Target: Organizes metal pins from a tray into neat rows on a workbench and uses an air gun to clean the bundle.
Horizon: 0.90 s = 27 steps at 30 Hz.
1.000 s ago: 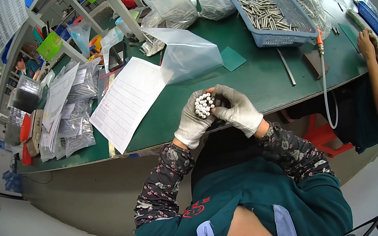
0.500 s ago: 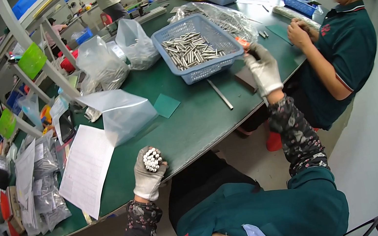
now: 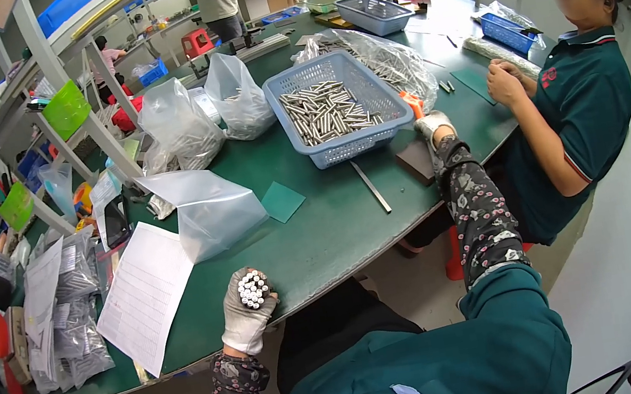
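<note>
My left hand, in a worn whitish glove, is closed around a bundle of metal pins, their round ends facing up. It is at the table's near edge. My right hand, gloved too, reaches out by the right corner of a blue plastic basket. Many loose metal pins lie in that basket. Right above my right fingers is a bright orange object, its kind unclear. The fingers are mostly hidden, and I cannot see whether they touch it. A thin metal strip lies in front of the basket.
Left of the basket are clear bags of parts and an open plastic bag. A paper sheet, a green square and a dark block lie on the green table. A co-worker is at the right.
The view has shifted, so the table things appear lower. My right arm has stretched farther out, and its hand is lower beside the orange object. My left hand keeps hold of the pins.
</note>
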Each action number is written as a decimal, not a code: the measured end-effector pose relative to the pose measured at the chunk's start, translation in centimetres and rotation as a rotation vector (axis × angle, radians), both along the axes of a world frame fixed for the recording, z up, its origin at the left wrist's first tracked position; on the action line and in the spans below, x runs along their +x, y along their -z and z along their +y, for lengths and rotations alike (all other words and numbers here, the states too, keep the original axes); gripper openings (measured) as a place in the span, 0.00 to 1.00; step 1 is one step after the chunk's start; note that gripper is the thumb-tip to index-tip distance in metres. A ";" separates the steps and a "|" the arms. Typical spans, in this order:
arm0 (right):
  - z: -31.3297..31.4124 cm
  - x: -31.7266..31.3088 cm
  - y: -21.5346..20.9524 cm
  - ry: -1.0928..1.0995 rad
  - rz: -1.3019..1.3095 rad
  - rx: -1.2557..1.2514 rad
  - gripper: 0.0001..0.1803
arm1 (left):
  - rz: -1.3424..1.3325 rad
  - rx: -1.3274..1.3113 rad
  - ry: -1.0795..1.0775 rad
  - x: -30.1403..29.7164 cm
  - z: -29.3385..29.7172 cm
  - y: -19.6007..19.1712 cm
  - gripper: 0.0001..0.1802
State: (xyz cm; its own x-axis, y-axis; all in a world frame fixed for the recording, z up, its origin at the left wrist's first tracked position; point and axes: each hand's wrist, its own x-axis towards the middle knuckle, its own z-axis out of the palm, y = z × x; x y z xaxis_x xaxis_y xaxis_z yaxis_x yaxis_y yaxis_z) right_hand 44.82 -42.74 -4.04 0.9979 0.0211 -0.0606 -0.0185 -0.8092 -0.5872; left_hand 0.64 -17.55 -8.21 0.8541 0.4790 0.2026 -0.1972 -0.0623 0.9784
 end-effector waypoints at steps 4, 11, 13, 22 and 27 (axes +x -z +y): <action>-1.9 1.3 1.0 0.010 -0.098 0.238 0.14 | 0.015 -0.008 0.012 0.3 -0.2 -0.3 0.30; -4.0 -5.2 -1.5 0.007 -0.016 0.789 0.22 | -0.010 0.008 0.014 0.4 0.0 -0.2 0.31; -4.4 -8.9 -2.1 0.003 -0.072 0.859 0.22 | -0.012 0.008 0.022 0.3 -0.1 -0.4 0.31; -5.0 -25.5 -2.0 -0.649 0.704 1.562 0.43 | 0.081 0.062 -0.078 -0.5 0.0 0.0 0.29; -4.4 -29.3 -0.4 -0.815 1.305 1.149 0.39 | 0.146 0.123 -0.011 0.6 -0.7 -1.7 0.29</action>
State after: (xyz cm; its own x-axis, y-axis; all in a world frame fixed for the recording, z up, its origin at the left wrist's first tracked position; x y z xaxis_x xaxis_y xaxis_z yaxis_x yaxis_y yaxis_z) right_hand 15.52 -47.14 -3.62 0.0813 0.9592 -0.2707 -0.6969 -0.1394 -0.7035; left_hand 1.23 -18.22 -6.46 0.8734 0.4680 0.1345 -0.0522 -0.1847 0.9814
